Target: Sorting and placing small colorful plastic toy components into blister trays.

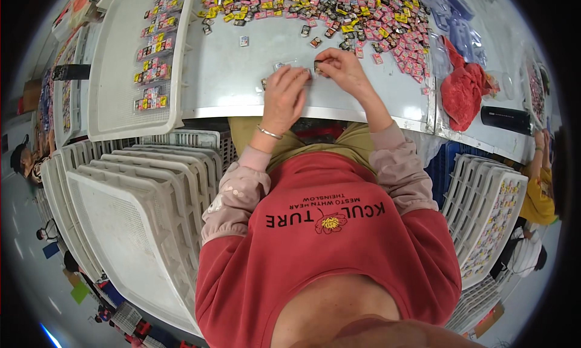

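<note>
On the metal tabletop (224,75), just in front of my body, both hands work close together. My left hand (285,97) bends its fingers over a small clear plastic tray (278,65), mostly hidden beneath them. A little dark packet (264,83) shows beside its fingers. Thumb and fingertips of my right hand (344,72) pinch another small dark packet (318,65), at the right end of the tray. Beyond the hands spreads a large heap of small pink, yellow and black packets (369,21). One pale packet (244,41) lies apart from it.
At left, a white plastic crate (112,100) carries a row of filled clear trays (154,72). Stacked white crates (121,227) stand below it, and more crates (484,215) at right. A red cloth (463,91), a black cylinder (507,119) and clear plastic trays (463,36) lie right.
</note>
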`<action>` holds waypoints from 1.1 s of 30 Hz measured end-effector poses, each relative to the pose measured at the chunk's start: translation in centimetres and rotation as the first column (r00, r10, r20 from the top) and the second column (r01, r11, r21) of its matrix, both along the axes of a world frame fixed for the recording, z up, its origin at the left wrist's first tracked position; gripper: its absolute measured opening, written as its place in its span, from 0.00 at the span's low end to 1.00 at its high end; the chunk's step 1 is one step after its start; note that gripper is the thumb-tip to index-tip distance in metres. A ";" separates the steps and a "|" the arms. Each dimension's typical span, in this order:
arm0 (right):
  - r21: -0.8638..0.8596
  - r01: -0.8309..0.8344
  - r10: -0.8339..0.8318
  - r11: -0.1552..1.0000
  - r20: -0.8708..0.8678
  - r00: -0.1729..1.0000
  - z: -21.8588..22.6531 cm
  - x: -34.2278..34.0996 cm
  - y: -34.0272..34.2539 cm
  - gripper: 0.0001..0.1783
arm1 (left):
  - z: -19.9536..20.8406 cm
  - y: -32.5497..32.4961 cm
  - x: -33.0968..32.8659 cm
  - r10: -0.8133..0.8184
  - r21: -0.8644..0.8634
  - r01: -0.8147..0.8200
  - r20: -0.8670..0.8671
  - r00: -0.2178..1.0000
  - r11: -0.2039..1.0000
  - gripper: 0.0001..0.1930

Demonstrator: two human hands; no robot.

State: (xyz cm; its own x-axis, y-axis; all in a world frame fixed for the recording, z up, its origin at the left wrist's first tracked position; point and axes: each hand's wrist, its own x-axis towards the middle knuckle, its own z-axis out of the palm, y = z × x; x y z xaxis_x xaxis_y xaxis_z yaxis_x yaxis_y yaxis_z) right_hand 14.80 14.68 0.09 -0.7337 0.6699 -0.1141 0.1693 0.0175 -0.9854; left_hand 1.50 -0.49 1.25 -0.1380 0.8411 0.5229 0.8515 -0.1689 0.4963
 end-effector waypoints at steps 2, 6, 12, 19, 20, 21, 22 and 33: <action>0.143 -0.015 0.002 0.990 0.089 0.996 0.3 -0.6 -0.6 0.08 | -0.5 0.2 0.3 -0.029 -0.031 0.029 -0.012 0.999 0.999 0.19; 0.444 -0.001 -0.042 0.896 0.087 0.995 0.8 -1.1 -1.7 0.06 | -0.9 0.1 0.3 -0.001 -0.039 -0.002 -0.062 0.998 0.999 0.18; 0.743 0.083 -0.151 0.664 0.024 0.988 -0.3 -1.0 -3.5 0.04 | -1.0 0.2 0.6 0.038 0.000 -0.038 -0.029 0.999 0.999 0.17; 0.729 -0.031 -0.067 0.684 0.105 0.992 0.3 0.2 -3.4 0.04 | -1.2 0.0 0.4 0.051 0.022 -0.052 0.014 0.999 0.998 0.16; 0.732 -0.029 -0.069 0.680 0.104 0.992 0.4 -0.1 -3.5 0.04 | -1.3 0.1 0.3 0.050 0.027 -0.050 0.014 0.999 0.998 0.16; 0.790 -0.042 -0.096 0.611 0.127 0.987 0.5 -0.5 -3.8 0.04 | -1.4 0.2 0.3 0.041 0.025 -0.042 0.023 0.999 0.999 0.16; 0.839 -0.058 -0.123 0.541 0.147 0.981 0.7 -0.9 -4.4 0.04 | -1.3 0.1 0.2 0.034 0.020 -0.035 0.032 0.999 0.999 0.15; 0.917 -0.191 -0.110 0.351 0.242 0.964 1.8 0.3 -5.5 0.17 | -1.2 0.1 0.7 0.065 0.006 -0.065 0.001 0.998 0.998 0.17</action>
State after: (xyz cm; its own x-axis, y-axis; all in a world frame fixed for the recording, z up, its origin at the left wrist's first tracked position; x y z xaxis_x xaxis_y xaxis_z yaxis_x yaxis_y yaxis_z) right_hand 15.09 9.19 1.84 -0.8135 0.4219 0.4002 0.3432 0.9039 -0.2552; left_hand 2.17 -0.34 0.04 -0.1925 0.8269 0.5283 0.8606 -0.1164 0.4957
